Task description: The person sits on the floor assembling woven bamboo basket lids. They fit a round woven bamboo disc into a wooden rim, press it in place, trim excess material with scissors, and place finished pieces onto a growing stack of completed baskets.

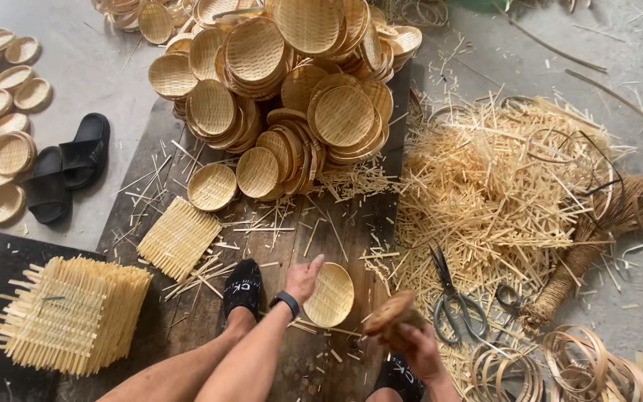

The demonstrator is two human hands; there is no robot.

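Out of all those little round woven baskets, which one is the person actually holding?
The shallow round woven bamboo basket at the bottom centre, gripped at its rim by the left hand over the dark wooden board. The others lie piled or scattered, untouched.

No packages, labels, signs or screens appear anywhere in view.
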